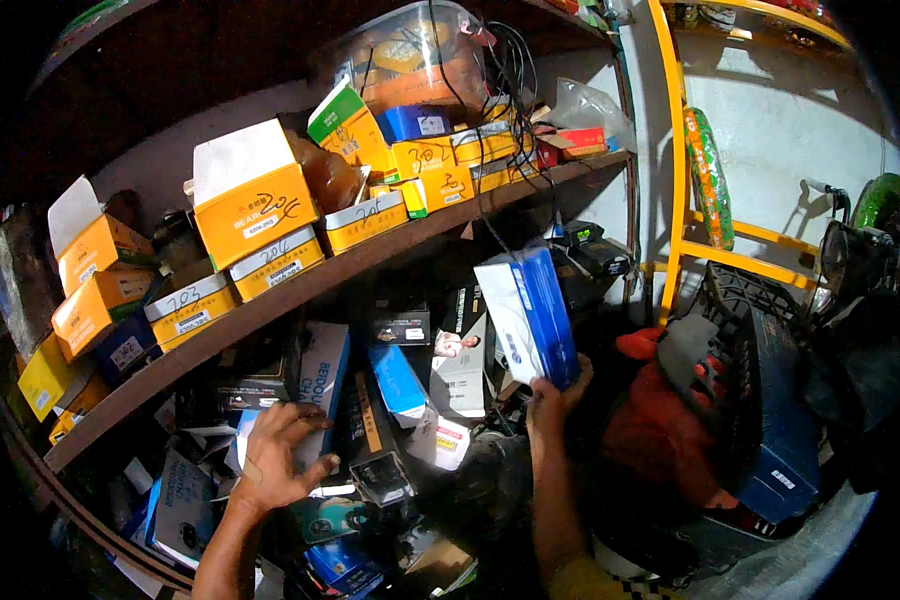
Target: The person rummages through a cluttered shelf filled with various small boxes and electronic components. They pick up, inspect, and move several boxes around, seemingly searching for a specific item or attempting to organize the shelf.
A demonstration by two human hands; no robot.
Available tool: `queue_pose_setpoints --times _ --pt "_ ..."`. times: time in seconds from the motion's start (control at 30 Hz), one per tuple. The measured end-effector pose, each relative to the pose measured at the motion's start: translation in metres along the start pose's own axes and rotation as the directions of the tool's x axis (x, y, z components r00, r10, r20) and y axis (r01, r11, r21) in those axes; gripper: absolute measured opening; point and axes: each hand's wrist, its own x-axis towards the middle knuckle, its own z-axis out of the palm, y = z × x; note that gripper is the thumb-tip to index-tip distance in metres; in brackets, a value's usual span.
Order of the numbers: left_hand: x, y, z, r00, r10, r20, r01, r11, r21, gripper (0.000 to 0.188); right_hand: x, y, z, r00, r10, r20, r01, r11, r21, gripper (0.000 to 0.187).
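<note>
My right hand (554,402) grips the lower end of a blue and white cardboard box (530,315), held tilted in front of the lower shelf space. Its fingers wrap round the box's bottom right edge. To the left, my left hand (282,452) reaches over a jumble of boxes with its fingers spread. Those fingertips lie against a long grey and blue box (324,375). Just right of that hand is a dark narrow box (375,445). Between my hands lie a small blue box (398,383) and a grey-white box with a picture on it (459,370).
A brown shelf board (370,250) crosses above my hands, carrying several orange and white boxes (255,205) and a clear plastic tub (410,60). Black cables (482,120) hang down over its edge. At the right stand a yellow metal frame (675,180) and a dark blue box (780,450).
</note>
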Motion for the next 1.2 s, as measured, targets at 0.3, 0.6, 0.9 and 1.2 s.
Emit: queue_pose_setpoints --times 0.3,0.6,0.9,1.2 --pt "-0.006 -0.002 0.001 1.0 0.004 -0.021 -0.004 1.0 -0.02 0.045 -0.051 -0.064 -0.019 0.888 0.426 0.175 -0.458 0.852 0.251 0.103" --pt "-0.005 0.005 -0.002 0.999 -0.039 -0.01 0.039 0.999 -0.009 0.046 -0.053 -0.083 -0.022 0.861 0.497 0.108 -0.508 0.831 0.225 0.109" --pt "0.0 0.009 -0.002 0.999 -0.048 0.001 0.048 0.998 -0.034 0.046 -0.029 -0.001 -0.077 0.862 0.216 0.459 0.098 0.817 -0.568 0.091" --pt "0.001 0.007 0.002 0.999 -0.054 0.001 0.054 0.997 -0.047 0.047 -0.045 -0.048 -0.044 0.87 0.345 0.352 -0.347 0.936 -0.061 0.101"
